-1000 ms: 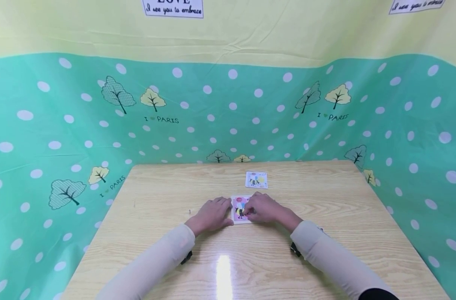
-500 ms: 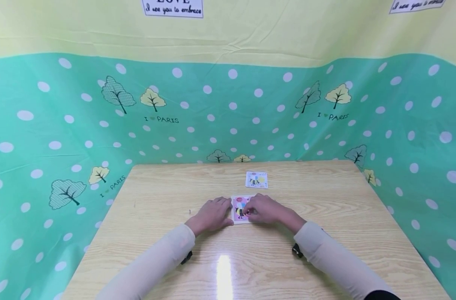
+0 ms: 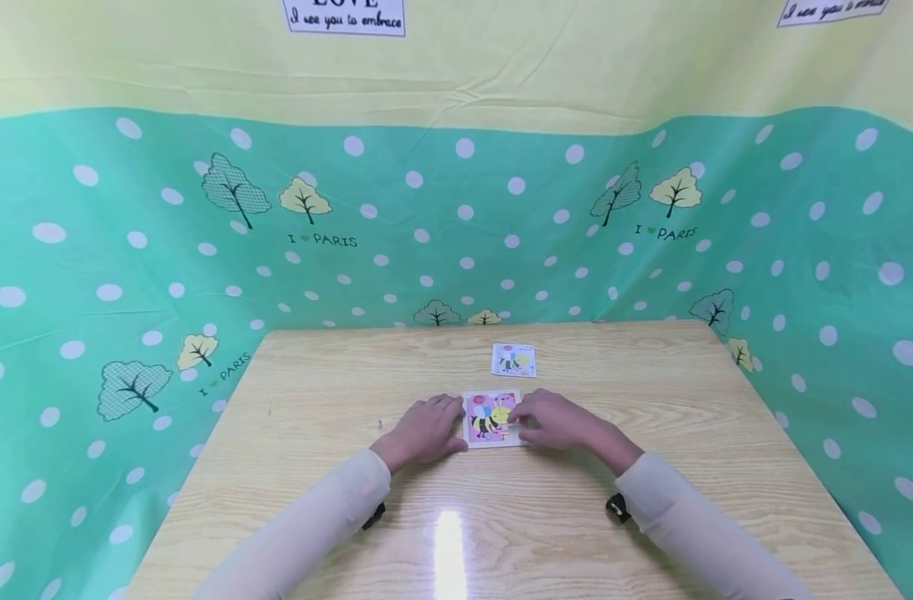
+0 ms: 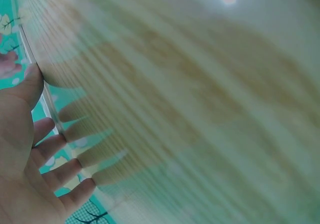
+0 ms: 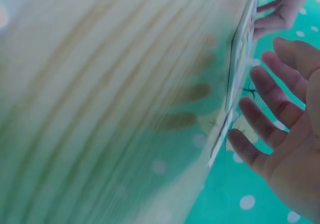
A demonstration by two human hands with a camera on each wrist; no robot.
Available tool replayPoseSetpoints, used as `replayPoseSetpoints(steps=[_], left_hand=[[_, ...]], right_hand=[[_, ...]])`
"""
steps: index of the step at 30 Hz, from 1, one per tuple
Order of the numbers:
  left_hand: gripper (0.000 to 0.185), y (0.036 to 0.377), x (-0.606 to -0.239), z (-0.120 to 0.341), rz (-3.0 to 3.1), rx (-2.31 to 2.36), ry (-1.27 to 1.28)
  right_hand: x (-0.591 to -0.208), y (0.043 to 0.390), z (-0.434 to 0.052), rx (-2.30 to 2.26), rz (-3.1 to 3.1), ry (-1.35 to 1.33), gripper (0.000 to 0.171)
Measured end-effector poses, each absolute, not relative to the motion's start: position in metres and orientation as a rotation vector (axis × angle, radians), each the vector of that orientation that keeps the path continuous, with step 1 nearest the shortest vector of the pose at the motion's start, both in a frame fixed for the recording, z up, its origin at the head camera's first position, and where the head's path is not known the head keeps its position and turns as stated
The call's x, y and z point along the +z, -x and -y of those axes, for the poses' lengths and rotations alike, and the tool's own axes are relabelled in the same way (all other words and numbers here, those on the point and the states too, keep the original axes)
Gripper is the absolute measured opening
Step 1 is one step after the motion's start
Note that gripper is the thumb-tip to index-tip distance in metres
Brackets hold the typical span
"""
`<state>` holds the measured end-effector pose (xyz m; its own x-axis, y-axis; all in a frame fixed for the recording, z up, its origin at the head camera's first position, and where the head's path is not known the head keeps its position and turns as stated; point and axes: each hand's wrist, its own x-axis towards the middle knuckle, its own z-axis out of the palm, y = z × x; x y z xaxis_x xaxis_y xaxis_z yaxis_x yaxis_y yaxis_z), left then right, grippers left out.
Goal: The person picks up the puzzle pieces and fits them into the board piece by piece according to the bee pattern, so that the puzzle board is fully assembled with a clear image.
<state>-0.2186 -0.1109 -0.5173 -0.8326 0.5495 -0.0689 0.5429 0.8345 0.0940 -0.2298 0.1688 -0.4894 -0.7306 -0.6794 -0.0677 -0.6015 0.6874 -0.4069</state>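
- While both hands flank the bee puzzle (image 3: pixel 491 419) at mid-table, the step in hand looks like the finishing or squaring-up of that small board; this is a judgement from the posture only.
- Left hand (image 3: pixel 424 431): lies on the table (image 3: pixel 651 500), fingers fairly straight, tips against the puzzle's left edge. Left wrist view shows the fingers (image 4: pixel 55 156) laid along a thin edge, nothing held.
- Right hand (image 3: pixel 557 421): on the puzzle's right edge, fingertips touching or just over it. Right wrist view shows the fingers (image 5: pixel 270 103) relaxed and spread beside the board's thin edge (image 5: pixel 235 83); no piece seen in them.
- The hands are apart, one each side, the puzzle between them.
- Puzzle lies flat, pink ground, bee picture facing up. Whether any piece is loose or missing cannot be told; too small.
- Next move, as judged: a light, even touch on the edges, so the thin board does not slide on the glossy top.
- Count: one puzzle between the hands; one card (image 3: pixel 513 359) with a similar bee picture, farther back on the table, well apart from the hands; two hands; no loose pieces visible.
- Backdrop: green dotted cloth (image 3: pixel 89 292) with trees on three sides.
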Motion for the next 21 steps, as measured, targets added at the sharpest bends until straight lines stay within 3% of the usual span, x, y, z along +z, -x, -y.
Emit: replayPoseSetpoints(steps=[21], left_hand=[[0.067, 0.219, -0.518, 0.111, -2.93, 0.102, -0.889]], right_hand=[[-0.487, 0.214, -0.224, -0.699, -2.711, 0.847, 0.032]])
